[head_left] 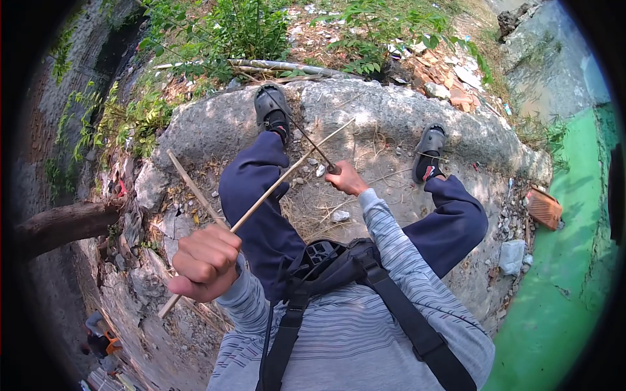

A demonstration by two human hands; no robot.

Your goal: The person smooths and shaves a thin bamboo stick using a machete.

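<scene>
My left hand (pixel 207 262) is closed in a fist around a long, thin, pale wooden stick (pixel 272 188) that slants up to the right. Its lower end pokes out below the fist. A second, flatter strip of wood (pixel 193 188) runs from the fist toward the upper left; whether my fingers hold it too is hidden. In my right hand (pixel 347 178) is the dark handle of a long, thin-bladed knife (pixel 300 127). Its narrow blade points up and left toward my left shoe, crossing the stick near its upper part.
My grey clogs (pixel 430 140) rest by a rough stone ledge (pixel 215 127). Leafy plants (pixel 241 29) and rubble lie beyond. A green-painted surface (pixel 554 287) is at right, beside a perforated brown block (pixel 545 208). A tree trunk (pixel 68 228) stands left; another person (pixel 101 342) is lower left.
</scene>
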